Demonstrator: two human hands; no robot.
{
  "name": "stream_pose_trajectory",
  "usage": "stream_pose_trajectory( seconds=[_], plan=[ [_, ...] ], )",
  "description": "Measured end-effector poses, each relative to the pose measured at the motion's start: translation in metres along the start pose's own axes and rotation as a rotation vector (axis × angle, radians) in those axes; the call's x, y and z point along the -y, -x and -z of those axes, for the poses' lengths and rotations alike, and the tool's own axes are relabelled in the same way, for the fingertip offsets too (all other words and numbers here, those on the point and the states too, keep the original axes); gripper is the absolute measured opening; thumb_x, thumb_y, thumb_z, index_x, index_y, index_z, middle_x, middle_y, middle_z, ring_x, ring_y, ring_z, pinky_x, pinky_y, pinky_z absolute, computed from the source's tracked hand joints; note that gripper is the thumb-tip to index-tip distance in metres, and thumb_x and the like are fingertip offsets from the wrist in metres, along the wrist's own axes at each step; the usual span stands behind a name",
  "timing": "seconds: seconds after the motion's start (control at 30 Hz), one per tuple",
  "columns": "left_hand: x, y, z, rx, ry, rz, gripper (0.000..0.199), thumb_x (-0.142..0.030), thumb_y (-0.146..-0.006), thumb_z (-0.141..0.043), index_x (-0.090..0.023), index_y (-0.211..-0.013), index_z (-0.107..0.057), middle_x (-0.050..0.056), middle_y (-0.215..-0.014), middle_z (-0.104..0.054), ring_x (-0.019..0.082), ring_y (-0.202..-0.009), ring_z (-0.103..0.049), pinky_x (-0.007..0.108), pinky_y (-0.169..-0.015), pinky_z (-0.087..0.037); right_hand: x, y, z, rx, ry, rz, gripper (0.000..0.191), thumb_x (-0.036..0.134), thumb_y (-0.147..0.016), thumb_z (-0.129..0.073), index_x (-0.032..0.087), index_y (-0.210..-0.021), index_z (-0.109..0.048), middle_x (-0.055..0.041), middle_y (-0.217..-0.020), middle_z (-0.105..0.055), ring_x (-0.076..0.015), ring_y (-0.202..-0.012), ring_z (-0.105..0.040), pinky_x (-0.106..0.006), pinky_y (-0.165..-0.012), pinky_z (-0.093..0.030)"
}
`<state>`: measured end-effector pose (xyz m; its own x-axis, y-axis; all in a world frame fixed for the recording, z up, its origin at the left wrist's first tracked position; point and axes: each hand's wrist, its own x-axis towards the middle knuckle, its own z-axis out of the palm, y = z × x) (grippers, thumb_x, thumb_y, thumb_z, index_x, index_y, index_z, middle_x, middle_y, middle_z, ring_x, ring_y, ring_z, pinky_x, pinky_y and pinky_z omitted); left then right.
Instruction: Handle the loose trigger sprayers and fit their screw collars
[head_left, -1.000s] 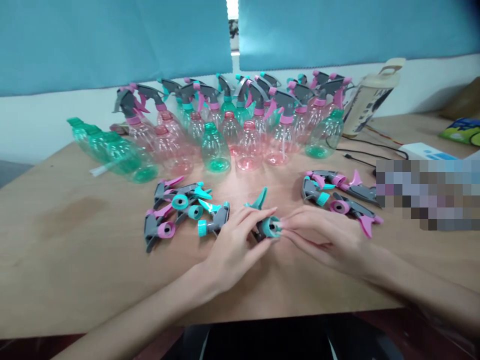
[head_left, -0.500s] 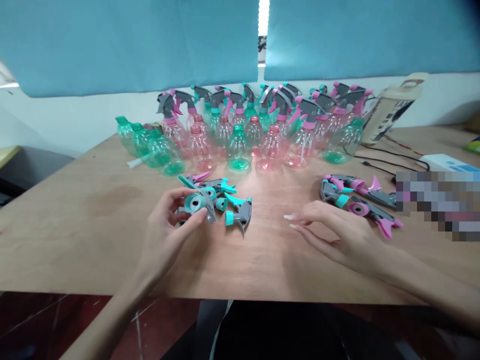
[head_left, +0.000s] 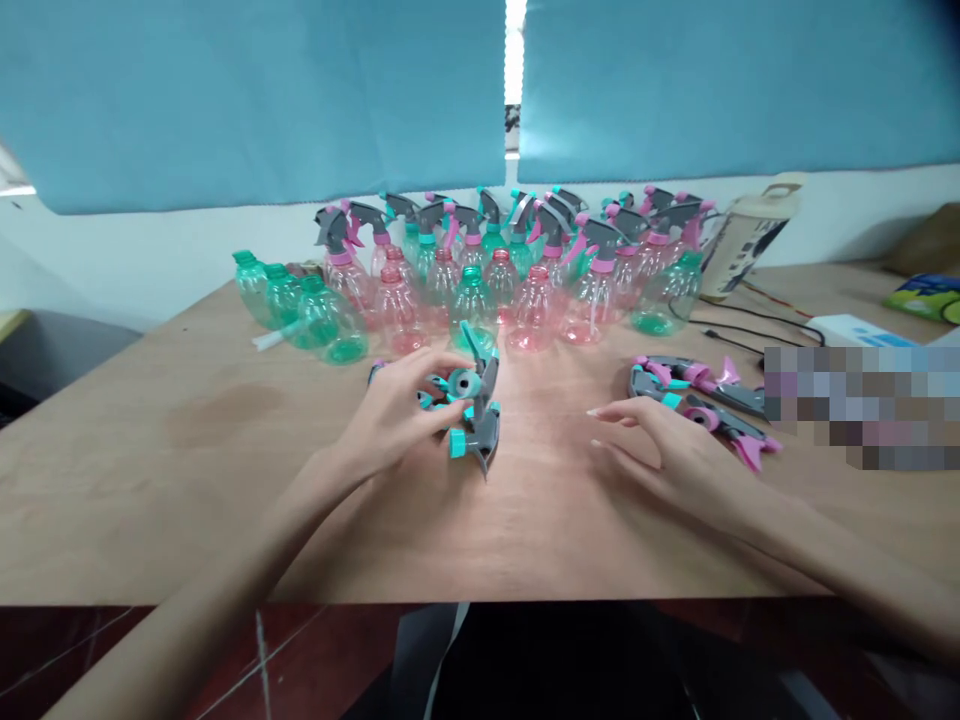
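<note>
My left hand (head_left: 405, 410) pinches a grey and teal trigger spray head (head_left: 466, 384) by its collar, the collar's opening turned toward me. Below it another teal-collared spray head (head_left: 480, 442) lies on the table, and more heads behind are partly covered by my fingers. My right hand (head_left: 667, 450) hovers over the table with thumb and forefinger apart and nothing between them. Close to it lies a small heap of spray heads, among them a grey and pink one (head_left: 731, 425). Directly behind the held head stands a green bottle (head_left: 474, 305) without a top.
Clear pink and green bottles, such as a pink one (head_left: 535, 315), crowd the back, several topped with spray heads. Open green bottles (head_left: 330, 325) stand at the left. A tall beige container (head_left: 750, 240), black cables (head_left: 757, 328) and a white box (head_left: 862, 330) are at the right.
My left hand has moved right with the spray head, lifting it in front of the green bottle. My right hand's fingertips have spread further apart.
</note>
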<state>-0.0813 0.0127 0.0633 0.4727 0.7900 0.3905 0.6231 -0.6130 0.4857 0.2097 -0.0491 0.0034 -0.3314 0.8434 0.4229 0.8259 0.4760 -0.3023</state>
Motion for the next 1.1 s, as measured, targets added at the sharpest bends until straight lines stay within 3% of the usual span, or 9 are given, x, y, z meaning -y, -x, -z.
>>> stream_pose_trajectory(
  seconds=[0.13,0.3,0.53,0.77,0.87,0.97,1.1],
  plan=[
    [0.002,-0.015,-0.025,-0.025,0.057,0.044,0.023,-0.027,-0.077,-0.064,-0.018,-0.097,-0.058,0.004,-0.098,-0.066,0.017,-0.083,-0.062,0.028,-0.072,-0.05,-0.008,0.005,0.006,0.029,0.032,-0.032,0.027,0.031,-0.087,-0.05,0.021,-0.111,-0.051,-0.007,-0.106,-0.063,-0.0234,-0.093,-0.063,-0.038,-0.075,-0.052],
    [0.005,-0.026,-0.044,-0.044,-0.286,0.104,0.023,-0.036,-0.08,-0.061,-0.016,-0.089,-0.057,0.008,-0.093,-0.065,0.026,-0.091,-0.057,0.04,-0.08,-0.041,-0.02,0.012,0.014,0.069,0.061,-0.037,0.026,0.029,-0.087,-0.049,0.019,-0.111,-0.051,-0.0092,-0.109,-0.061,-0.0254,-0.101,-0.059,-0.041,-0.082,-0.049],
    [-0.002,-0.02,-0.045,0.06,-0.627,0.158,0.036,-0.05,-0.078,-0.06,-0.016,-0.09,-0.061,0.013,-0.094,-0.06,0.035,-0.095,-0.05,0.045,-0.078,-0.036,-0.051,0.03,0.032,0.022,0.101,-0.105,0.025,0.033,-0.085,-0.052,0.021,-0.107,-0.053,-0.0089,-0.107,-0.06,-0.0249,-0.096,-0.059,-0.04,-0.078,-0.049],
    [-0.032,-0.024,-0.045,0.011,-0.624,0.079,0.027,-0.041,-0.083,-0.056,-0.018,-0.095,-0.061,0.01,-0.097,-0.059,0.032,-0.096,-0.051,0.045,-0.079,-0.037,-0.079,0.052,0.047,0.009,0.165,-0.198,0.036,0.045,-0.083,-0.055,0.018,-0.108,-0.055,-0.0124,-0.111,-0.058,-0.0281,-0.104,-0.056,-0.044,-0.09,-0.045],
    [-0.048,-0.034,-0.065,0.11,-0.481,-0.045,0.022,-0.033,-0.085,-0.057,-0.017,-0.099,-0.058,0.009,-0.1,-0.059,0.029,-0.099,-0.05,0.041,-0.08,-0.04,-0.086,0.06,0.048,0.035,0.179,-0.208,0.053,0.052,-0.082,-0.056,0.018,-0.122,-0.049,-0.0144,-0.125,-0.052,-0.03,-0.116,-0.05,-0.046,-0.098,-0.041],
    [-0.061,-0.05,-0.099,0.218,-0.309,-0.228,0.016,-0.025,-0.089,-0.051,-0.016,-0.101,-0.056,0.007,-0.103,-0.058,0.023,-0.101,-0.05,0.035,-0.085,-0.042,-0.089,0.062,0.046,0.086,0.188,-0.184,0.065,0.055,-0.082,-0.053,0.02,-0.135,-0.039,-0.0137,-0.139,-0.041,-0.0302,-0.128,-0.039,-0.048,-0.104,-0.035],
    [-0.077,-0.075,-0.147,0.296,-0.305,-0.384,0.019,-0.015,-0.091,-0.042,-0.015,-0.106,-0.054,0.006,-0.105,-0.058,0.02,-0.097,-0.051,0.032,-0.084,-0.043,-0.09,0.058,0.04,0.104,0.208,-0.135,0.072,0.057,-0.083,-0.051,0.019,-0.141,-0.031,-0.0135,-0.146,-0.032,-0.0296,-0.135,-0.029,-0.048,-0.108,-0.03]
  ],
)
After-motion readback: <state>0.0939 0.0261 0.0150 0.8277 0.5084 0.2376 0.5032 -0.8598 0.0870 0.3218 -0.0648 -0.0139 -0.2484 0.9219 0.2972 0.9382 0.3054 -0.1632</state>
